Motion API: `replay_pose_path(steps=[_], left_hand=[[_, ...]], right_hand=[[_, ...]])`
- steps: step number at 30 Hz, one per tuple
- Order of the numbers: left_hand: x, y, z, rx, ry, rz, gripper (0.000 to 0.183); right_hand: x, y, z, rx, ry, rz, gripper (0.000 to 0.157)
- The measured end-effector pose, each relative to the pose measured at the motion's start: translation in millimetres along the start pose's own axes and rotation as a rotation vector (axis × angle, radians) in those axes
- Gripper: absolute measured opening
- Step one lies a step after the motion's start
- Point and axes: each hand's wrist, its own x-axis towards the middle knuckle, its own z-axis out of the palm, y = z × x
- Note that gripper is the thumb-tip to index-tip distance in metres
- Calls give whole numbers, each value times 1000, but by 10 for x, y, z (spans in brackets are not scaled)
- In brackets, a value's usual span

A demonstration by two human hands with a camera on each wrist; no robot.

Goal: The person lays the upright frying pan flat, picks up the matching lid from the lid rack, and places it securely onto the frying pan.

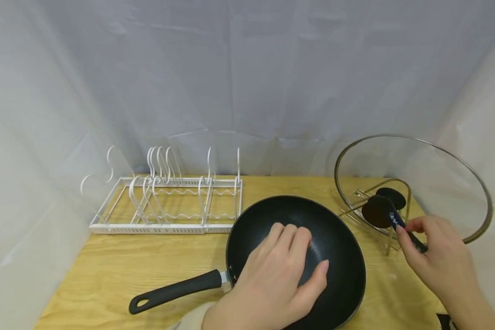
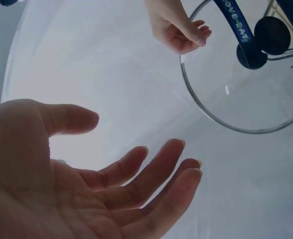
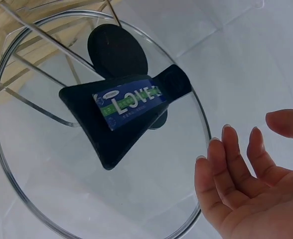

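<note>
A black frying pan (image 1: 342, 247) lies on the wooden table, its handle pointing left. Over the pan hovers my left hand (image 1: 272, 270), fingers loosely bent and nothing in them; the left wrist view shows the bare palm. On the right, a large glass lid (image 1: 441, 183) with a metal rim leans upright in a gold wire stand (image 1: 389, 243). Its black handle (image 3: 89, 112) carries a blue and green label. My right hand (image 1: 441, 256) is beside this handle, with fingers relaxed; the right wrist view (image 3: 251, 184) shows a gap between them.
A white wire rack (image 1: 148, 228) with several upright curved dividers stands at the back left of the wooden table (image 1: 148, 256). White sheeting (image 1: 247, 82) hangs behind and along both sides. A small dark item (image 1: 444, 321) shows at the bottom right edge.
</note>
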Motion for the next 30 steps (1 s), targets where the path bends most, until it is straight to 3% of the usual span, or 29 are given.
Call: replay_pose_path(steps=[6,13,20,26,30], left_hand=[[160,-52,133,36,-41,0,22],[452,-141,391,65,-135,-8,24],[730,-294,781,-25,-257,-50,27],[969,-467,1185,-142,-275,-90,33],[1053,-542,1467,-184,-313,-119,34]], right_hand=[[23,62,10,-52,-3,-26,25],[57,83,23,-114,-41,4,22],[77,121,60,-111,-53,25,21],[91,144,81,-125,-106,84,23],[57,168,129,-147,-111,90,30]])
